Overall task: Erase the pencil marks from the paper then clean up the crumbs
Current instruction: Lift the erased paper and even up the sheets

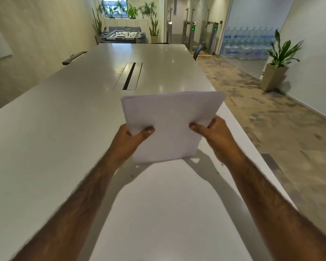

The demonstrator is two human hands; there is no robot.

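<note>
long white table [64, 129]; above its right side, white paper [169, 117] held off the tabletop; left hand [133, 137] and right hand [214, 137] each pinch its side edges; dark crumbs [217, 172] dot the table beneath.

We hold the paper [169, 125] up off the table [64, 129], over the table's right side. Our left hand [132, 140] pinches its near-left edge and our right hand [215, 136] its near-right edge, thumbs on top. It is white, looks like a few sheets together, and faces up toward us; in view its far right corner crosses the table's right edge. A few small dark crumbs [217, 172] lie scattered on the table, nearer to us than the paper.
</note>
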